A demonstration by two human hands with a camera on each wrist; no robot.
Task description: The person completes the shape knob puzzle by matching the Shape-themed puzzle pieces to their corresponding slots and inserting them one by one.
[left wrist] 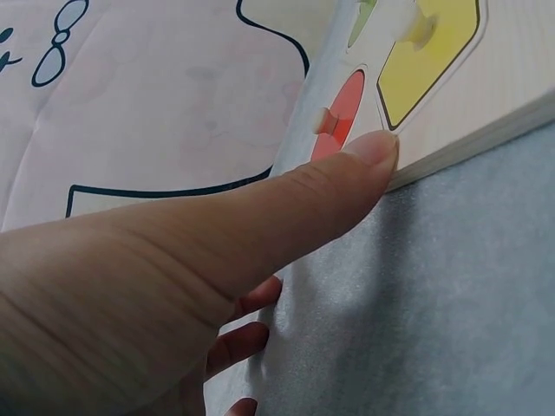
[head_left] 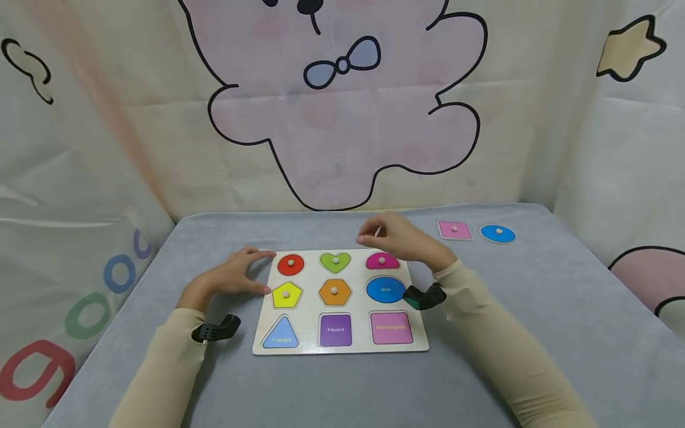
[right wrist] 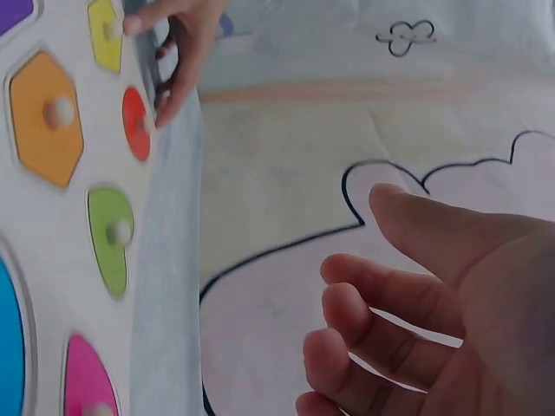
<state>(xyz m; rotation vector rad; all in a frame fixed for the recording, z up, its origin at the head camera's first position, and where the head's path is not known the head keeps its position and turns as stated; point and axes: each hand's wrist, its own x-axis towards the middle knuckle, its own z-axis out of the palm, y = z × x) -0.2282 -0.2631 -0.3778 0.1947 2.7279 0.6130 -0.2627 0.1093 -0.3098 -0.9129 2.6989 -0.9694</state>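
Note:
A pale wooden shape puzzle board lies on the table. Pieces with knobs sit in it: a red circle, green heart, magenta half circle, yellow pentagon and orange hexagon. The triangle, square, oval and rectangle slots show printed words. My left hand touches the board's left edge with its thumb, beside the pentagon; its fingers reach toward the far corner. My right hand hovers over the far right edge near the half circle, fingers loosely curled, holding nothing.
A pink rectangle piece and a blue oval piece, both with knobs, lie on the table's far right. Grey cloth covers the table. Behind it hangs a curtain with cartoon drawings.

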